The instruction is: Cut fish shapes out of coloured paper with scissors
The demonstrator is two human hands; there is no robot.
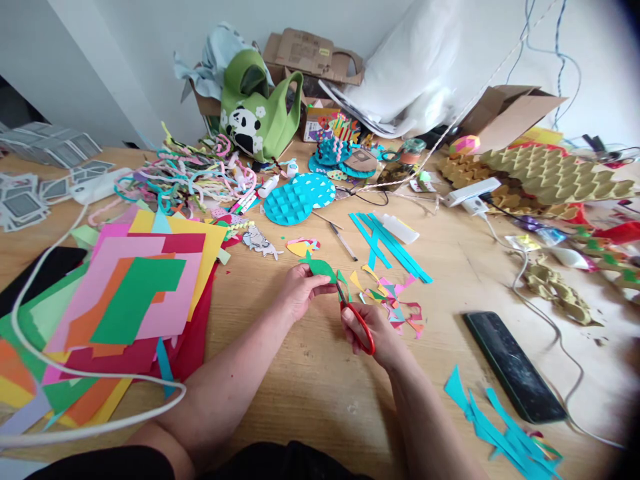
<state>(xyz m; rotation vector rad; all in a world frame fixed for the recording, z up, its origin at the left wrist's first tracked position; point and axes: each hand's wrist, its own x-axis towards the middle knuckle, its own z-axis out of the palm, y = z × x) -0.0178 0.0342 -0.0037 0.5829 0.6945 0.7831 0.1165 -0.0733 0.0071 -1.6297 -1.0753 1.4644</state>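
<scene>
Near the middle of the table, my left hand (303, 291) pinches a small green paper shape (321, 269) between thumb and fingers. My right hand (367, 330) is closed round the red handles of a pair of scissors (369, 339), whose blades point up and left at the right edge of the green paper. A narrow green piece (343, 285) stands beside the blades; whether it is still joined to the shape I cannot tell. Just beyond my left hand lies a yellow and pink paper fish (303, 247). Small coloured paper scraps (395, 293) lie right of the scissors.
Coloured paper sheets (150, 280) and a white cable (95, 375) lie at left. Blue strips (393, 247), a pen (343, 241) and blue paper discs (289, 204) are farther back. At right are a phone (514, 367), blue offcuts (505, 433) and egg cartons (555, 173).
</scene>
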